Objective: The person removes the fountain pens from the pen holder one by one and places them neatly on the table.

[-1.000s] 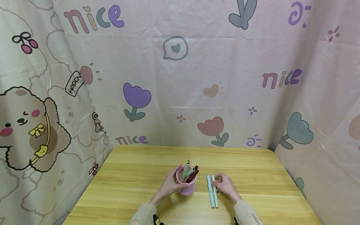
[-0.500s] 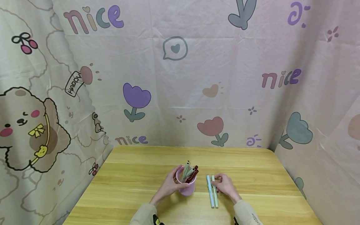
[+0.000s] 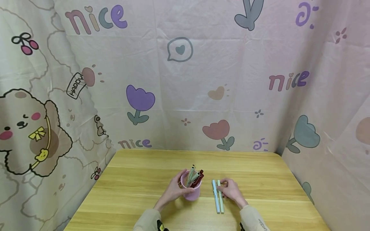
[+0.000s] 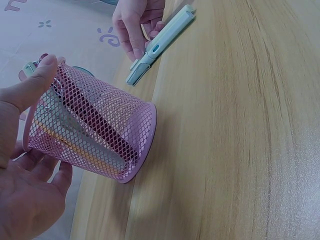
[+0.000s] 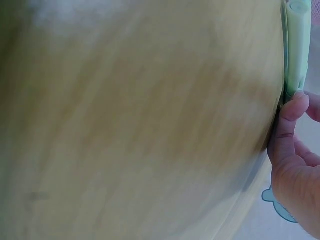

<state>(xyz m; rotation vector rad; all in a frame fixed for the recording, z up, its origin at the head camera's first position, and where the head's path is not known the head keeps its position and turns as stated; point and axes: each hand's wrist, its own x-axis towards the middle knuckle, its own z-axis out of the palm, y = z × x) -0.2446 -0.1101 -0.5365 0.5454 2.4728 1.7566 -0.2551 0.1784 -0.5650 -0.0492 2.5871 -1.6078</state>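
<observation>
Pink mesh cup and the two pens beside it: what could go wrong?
The right hand holds the green pen near its far end, so its near end may swing. The blue pen lies close alongside and could get nudged. The left hand grips the pink mesh cup high, near the rim; a bump might tip it.

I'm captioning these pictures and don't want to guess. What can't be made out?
Number of pens in the pink mesh pen holder: head view, they overlap and its wall hides their lower ends.
Part of the light green pen: head view, covered by the right hand.
All of the left hand: left wrist view, cut off by the left edge.
Wooden table grain: right wrist view, blurred.
Right sleeve lettering: head view, too small.
</observation>
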